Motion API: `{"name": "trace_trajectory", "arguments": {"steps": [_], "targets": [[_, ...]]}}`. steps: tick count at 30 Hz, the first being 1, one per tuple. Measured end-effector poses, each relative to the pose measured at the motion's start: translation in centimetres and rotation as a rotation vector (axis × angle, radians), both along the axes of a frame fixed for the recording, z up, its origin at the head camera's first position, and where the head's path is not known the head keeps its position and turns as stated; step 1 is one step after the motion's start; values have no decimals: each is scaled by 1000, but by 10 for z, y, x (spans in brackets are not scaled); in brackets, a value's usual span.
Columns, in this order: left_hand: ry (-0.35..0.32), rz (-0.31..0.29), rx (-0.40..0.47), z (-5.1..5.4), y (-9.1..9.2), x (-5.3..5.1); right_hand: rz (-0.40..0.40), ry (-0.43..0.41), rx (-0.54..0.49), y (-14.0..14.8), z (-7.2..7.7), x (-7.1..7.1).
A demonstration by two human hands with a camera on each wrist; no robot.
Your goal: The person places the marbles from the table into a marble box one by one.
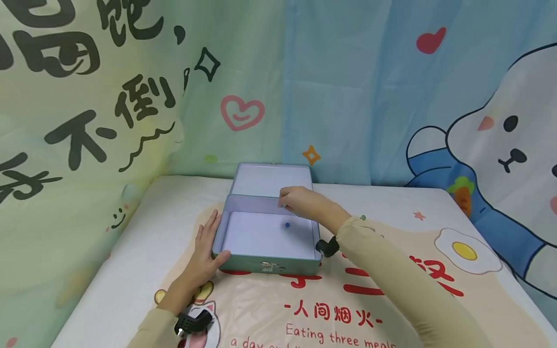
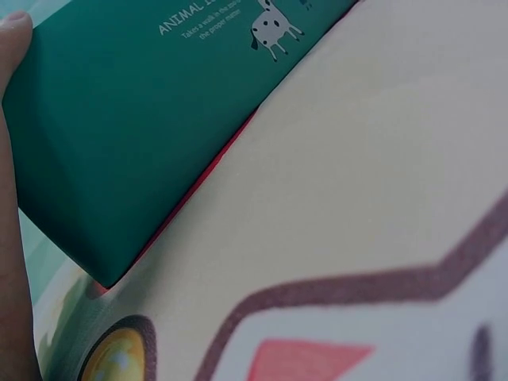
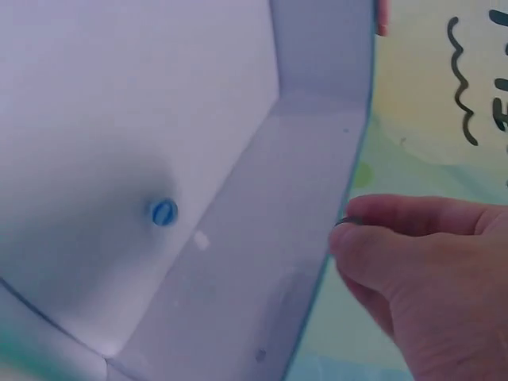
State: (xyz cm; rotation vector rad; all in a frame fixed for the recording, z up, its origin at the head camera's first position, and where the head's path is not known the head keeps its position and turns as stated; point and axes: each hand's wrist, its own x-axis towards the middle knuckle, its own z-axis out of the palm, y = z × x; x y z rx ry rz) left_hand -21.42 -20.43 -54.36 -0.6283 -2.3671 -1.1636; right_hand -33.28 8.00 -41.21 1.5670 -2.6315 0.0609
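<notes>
An open green tin box (image 1: 274, 265) with a pale lilac inside lies on the table, its lid (image 1: 270, 179) folded back. My left hand (image 1: 204, 249) rests along the box's left side, fingers fairly straight and thumb at the front corner; in the left wrist view the green front wall (image 2: 151, 151) shows. Over the box's back part, my right hand (image 1: 304, 203) pinches a small dark-edged thing (image 3: 348, 221) between thumb and forefinger, mostly hidden. A small round blue piece (image 3: 164, 212) lies on the box floor, below the right hand.
A printed cloth (image 1: 330, 299) with red lettering covers the table around the box. Behind the table hangs a printed curtain (image 1: 339, 96). Each wrist carries a black camera strap, the left one (image 1: 193, 323) near the cloth.
</notes>
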Motion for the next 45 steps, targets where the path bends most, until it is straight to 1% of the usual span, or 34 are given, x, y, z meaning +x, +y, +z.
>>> {"name": "trace_trajectory", "arguments": {"steps": [3,6,10,13,20,23,27,32,37,41,45], "targets": [[8,1,4,-1,1,0,35,29,1,-6,-6,-2],[6,0,8,-1,2,0,47,58,0,-10,-12,-6],[-5,2,7,0,3,2,47,53,5,-13,-17,-8],[-4,1,9,1,2,3,32,12,10,-15,-20,-9],[-6,-7,3,2,0,0,-1,-123,48,-21,-30,-10],[-8,-14,5,2,0,0,-10,-149,51,-22,-37,-11],[-13,-18,3,1,2,0,19,-125,53,-23,-45,-13],[-16,-20,8,3,4,0,65,-87,66,-26,-51,-13],[-21,-25,5,4,4,0,78,-79,91,-30,-56,-13],[-10,-23,4,3,2,0,77,-73,106,-32,-59,-13],[-19,-16,7,3,0,0,95,-55,115,-35,-60,-14]]}}
